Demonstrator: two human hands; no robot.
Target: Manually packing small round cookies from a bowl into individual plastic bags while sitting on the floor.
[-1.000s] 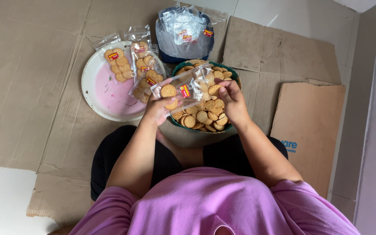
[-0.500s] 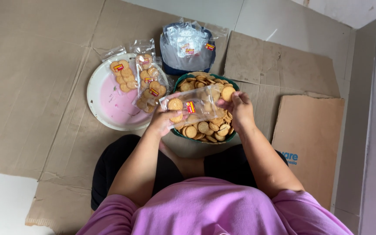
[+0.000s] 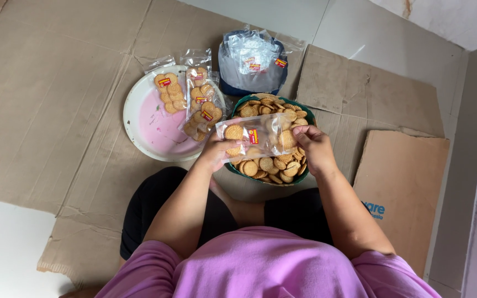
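3 filled biscuit bags (image 3: 194, 102), 1 pink plate (image 3: 150, 129), 1 green bowl (image 3: 237, 102), 1 stack empty bags (image 3: 252, 58)

Clear biscuit packet (image 3: 258, 136) with red-yellow label (image 3: 253, 136) — over the bowl

**Around the edges: plate, packets and cardboard**

Over at ten o'clock sits a round white plate (image 3: 150, 132) with a pink middle, and two sealed packets of biscuits (image 3: 191, 102) lie across its upper right rim, one overlapping the other. Up at twelve o'clock there's a dark blue tub (image 3: 252, 83) stuffed with empty clear bags (image 3: 252, 55). Flattened brown cardboard (image 3: 56, 99) covers the floor, and a cleaner cardboard sheet (image 3: 404, 187) lies at three o'clock.
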